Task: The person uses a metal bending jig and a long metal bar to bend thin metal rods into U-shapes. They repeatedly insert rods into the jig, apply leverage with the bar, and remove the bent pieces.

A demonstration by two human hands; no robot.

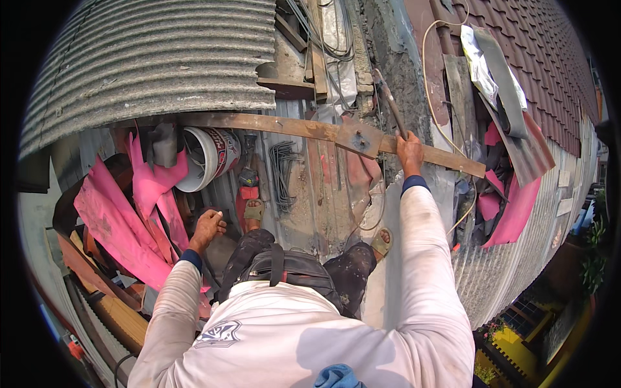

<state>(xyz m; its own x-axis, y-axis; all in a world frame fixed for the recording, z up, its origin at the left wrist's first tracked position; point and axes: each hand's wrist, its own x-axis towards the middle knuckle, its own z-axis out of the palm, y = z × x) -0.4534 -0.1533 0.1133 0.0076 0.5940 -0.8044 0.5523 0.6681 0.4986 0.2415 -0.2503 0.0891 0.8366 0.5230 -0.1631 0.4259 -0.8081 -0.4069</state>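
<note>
My right hand (410, 154) is closed around the lower end of a brown bar-like tool (388, 100), whose far end points up and away. Just there, the hand lies over a long wooden plank (284, 126) that crosses in front of me from left to right. A squarish wooden piece (359, 139) sits on the plank, left of that hand. My left hand (208, 229) is raised near the pink sheeting (119, 220), its fingers curled. Whatever it may hold is too small or hidden to make out. A white bucket (210, 158) lies tipped beyond it.
Grey corrugated roofing (155, 58) spans the upper left; brown roof tiles (537, 58) slope at the upper right. Bent wire rods (283, 171) lie ahead of my feet. A pale cable (427, 77) loops at right, beside more pink sheeting (514, 210). The roof drops off at lower right.
</note>
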